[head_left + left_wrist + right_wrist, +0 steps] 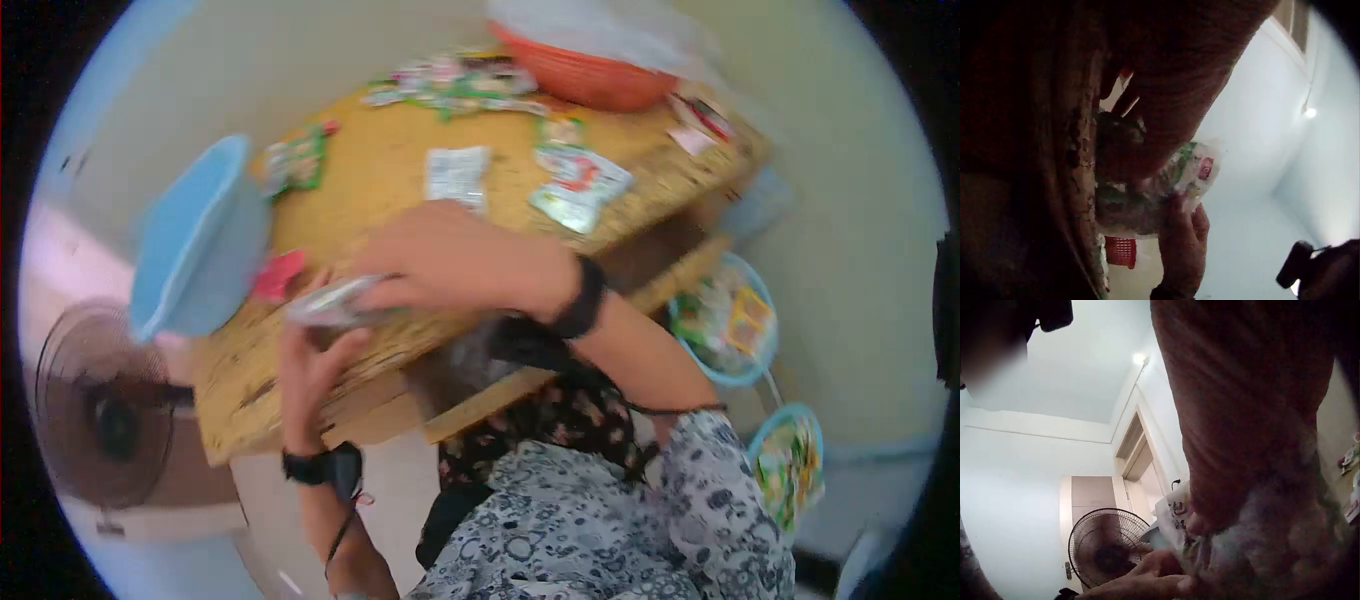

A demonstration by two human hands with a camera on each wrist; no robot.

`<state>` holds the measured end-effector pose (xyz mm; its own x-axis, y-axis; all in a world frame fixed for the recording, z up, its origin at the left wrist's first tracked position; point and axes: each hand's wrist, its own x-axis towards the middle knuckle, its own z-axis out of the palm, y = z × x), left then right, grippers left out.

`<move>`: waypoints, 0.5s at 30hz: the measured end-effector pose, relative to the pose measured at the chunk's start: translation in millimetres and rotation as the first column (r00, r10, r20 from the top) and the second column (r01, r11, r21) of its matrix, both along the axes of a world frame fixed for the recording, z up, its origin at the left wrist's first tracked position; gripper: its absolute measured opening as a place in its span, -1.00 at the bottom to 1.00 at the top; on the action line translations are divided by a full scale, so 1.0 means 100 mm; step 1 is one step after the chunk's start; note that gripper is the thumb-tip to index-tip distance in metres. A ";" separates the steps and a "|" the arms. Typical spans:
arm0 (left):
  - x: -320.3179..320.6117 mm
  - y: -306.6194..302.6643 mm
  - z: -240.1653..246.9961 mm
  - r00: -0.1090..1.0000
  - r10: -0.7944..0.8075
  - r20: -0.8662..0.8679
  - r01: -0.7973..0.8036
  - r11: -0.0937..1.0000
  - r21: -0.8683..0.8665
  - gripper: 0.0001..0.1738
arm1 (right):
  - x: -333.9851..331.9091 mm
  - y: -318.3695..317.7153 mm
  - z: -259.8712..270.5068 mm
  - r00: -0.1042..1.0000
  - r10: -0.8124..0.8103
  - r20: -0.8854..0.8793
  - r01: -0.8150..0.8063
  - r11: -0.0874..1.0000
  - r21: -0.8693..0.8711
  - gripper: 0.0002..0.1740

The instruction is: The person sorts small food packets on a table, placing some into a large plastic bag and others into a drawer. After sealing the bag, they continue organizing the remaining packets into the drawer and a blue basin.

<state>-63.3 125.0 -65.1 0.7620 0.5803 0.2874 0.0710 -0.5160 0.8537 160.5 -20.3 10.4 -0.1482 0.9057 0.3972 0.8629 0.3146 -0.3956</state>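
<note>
A shiny plastic packet (pixel 335 302), blurred in the head view, is between both hands over the table's front left part. Its clear film with green print and a red label shows as the packet (pixel 1205 167) in the left wrist view. My right hand (pixel 445 262) reaches across from the right and grips the packet's right end. From below left, my left hand (pixel 312 372) holds the other end, thumb spread towards the body. Dark printing marks the white packet corner (pixel 1174 515) in the right wrist view. A white packet (pixel 457 176) lies just beyond the right hand.
A blue basin (pixel 205 240) stands on its side at the table's left, near a pink scrap (pixel 278 275). Green packets (pixel 450 85) lie at the back beside a red basket (pixel 590 80). Blue baskets (pixel 725 320) of packets stand right, a fan (pixel 105 410) left.
</note>
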 end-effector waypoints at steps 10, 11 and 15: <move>0.13 -0.43 1.00 1.000 -0.010 -0.012 0.016 0.585 0.811 -0.05 | 0.16 0.01 0.08 0.993 0.098 -0.058 -0.099 0.995 -0.004 -0.63; 0.18 -0.43 1.01 0.997 -0.030 -0.078 0.080 0.619 0.781 -0.16 | 0.17 0.04 0.08 0.993 0.105 -0.057 -0.106 0.994 -0.023 -0.63; 0.33 -0.38 1.03 0.980 -0.034 -0.197 0.174 0.628 0.759 -0.55 | 0.15 -0.06 0.10 0.957 0.061 -0.283 -0.087 0.993 -0.080 -0.68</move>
